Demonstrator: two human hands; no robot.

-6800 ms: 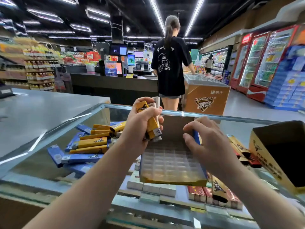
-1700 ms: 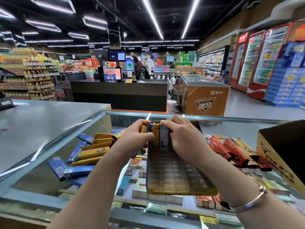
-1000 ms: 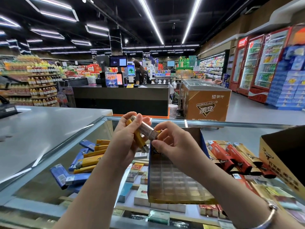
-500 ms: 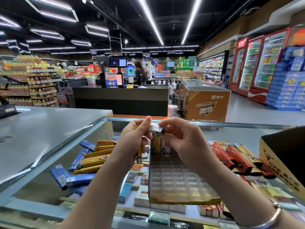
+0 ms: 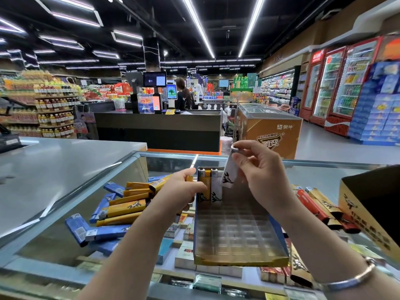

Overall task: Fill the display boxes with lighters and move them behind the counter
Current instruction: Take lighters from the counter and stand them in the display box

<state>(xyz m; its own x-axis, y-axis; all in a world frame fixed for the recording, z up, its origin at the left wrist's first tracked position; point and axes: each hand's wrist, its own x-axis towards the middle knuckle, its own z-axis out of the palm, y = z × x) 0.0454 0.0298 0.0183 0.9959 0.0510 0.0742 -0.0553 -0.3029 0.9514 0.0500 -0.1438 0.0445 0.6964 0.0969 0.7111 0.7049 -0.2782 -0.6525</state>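
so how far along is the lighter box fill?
Early. Two lighters stand in the display box's back row. The right hand pinches a white lighter above the next slot; the left hand holds more. Most slots are empty, loose lighters lie on the glass counter, and the box is unmoved.

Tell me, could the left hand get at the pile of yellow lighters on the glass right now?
Probably yes. The yellow lighters lie loose on the glass beside the left hand with nothing between, though that hand already seems to hold lighters.
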